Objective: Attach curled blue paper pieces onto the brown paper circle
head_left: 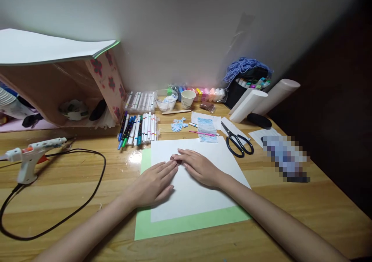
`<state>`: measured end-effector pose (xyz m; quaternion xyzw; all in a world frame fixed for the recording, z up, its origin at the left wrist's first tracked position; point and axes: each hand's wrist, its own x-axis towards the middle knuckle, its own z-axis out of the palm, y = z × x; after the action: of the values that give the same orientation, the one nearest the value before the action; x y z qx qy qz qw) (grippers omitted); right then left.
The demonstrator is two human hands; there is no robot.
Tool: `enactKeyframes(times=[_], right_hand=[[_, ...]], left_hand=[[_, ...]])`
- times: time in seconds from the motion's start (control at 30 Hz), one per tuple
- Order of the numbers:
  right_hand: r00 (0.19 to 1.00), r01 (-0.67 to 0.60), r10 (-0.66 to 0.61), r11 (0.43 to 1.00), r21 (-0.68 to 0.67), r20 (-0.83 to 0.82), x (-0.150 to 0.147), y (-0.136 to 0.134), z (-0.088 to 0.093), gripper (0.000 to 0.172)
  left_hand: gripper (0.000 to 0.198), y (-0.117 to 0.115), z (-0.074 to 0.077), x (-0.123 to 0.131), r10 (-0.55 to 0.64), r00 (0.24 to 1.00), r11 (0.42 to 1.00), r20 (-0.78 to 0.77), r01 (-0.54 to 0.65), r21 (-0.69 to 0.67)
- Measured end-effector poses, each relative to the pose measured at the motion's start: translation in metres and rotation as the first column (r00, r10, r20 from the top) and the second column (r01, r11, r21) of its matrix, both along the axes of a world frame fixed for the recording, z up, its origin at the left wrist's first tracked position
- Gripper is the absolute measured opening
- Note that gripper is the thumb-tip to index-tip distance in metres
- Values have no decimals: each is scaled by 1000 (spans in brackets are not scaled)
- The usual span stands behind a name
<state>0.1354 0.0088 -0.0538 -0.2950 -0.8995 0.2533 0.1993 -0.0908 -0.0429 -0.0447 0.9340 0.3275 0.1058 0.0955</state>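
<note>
1. Under the white sheet (200,200) and everything around it lies one wooden desk (72,184), set against a pale wall.
2. Far to the left of the white sheet, at the back, stands one cardboard shelter (58,88) with a flower-patterned side and a white roof.
3. Directly beneath the white sheet is one green sheet (188,225), showing as a strip along the left and near edges. That makes two sheets, stacked.
4. On the white sheet two hands lie flat, palms down. The left hand (154,182) is over its left part and the right hand (199,167) is near its middle, with their fingertips meeting. Each grip is released: the fingers are stretched out and hold nothing, only resting on the paper.
5. Behind and to the right of the white sheet, two white rolls (250,105) lean side by side.
6. Well to the left of the white sheet lies one glue gun (29,157), its single black cord (95,184) looping across the wood.
7. Just off the white sheet's far right corner lies one pair of black-handled scissors (238,142).
8. Just behind its far left corner is one row of markers (139,129), a dozen or so, packed too tightly for an exact count.
9. Farther behind the white sheet stands one paper cup (188,98).
10. Between that cup and the white sheet sits one small cluster of blue paper scraps (178,125).
</note>
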Motion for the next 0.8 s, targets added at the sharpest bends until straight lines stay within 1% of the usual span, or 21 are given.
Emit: enactKeyframes(times=[0.1, 0.23, 0.43, 0.53, 0.7, 0.77, 0.8], right_hand=[[999, 47, -47, 999, -15, -3, 2, 0, 0, 39], [999, 53, -53, 998, -21, 4, 4, -1, 2, 42], [995, 98, -99, 995, 8, 28, 5, -1, 0, 42], [996, 93, -92, 994, 60, -21, 7, -3, -1, 45], [994, 98, -94, 992, 83, -54, 6, -7, 1, 39], [987, 109, -97, 990, 91, -124, 9, -6, 2, 38], [976, 151, -133, 984, 96, -171, 12, -3, 3, 37]], left_hand=[[53, 0, -2, -2, -1, 1000, 1000, 17, 1, -30], [54, 0, -2, -4, 1, 1000, 1000, 19, 0, -22], [57, 1, -3, -5, 88, 993, 996, 77, -87, -17], [58, 2, -3, -4, 108, 993, 994, 57, -107, -30], [63, 5, 0, -2, 92, 996, 995, 2, -92, -25], [65, 5, 2, -1, 59, 997, 997, -46, -61, -49], [66, 5, 3, -1, 42, 997, 997, -66, -46, -60]])
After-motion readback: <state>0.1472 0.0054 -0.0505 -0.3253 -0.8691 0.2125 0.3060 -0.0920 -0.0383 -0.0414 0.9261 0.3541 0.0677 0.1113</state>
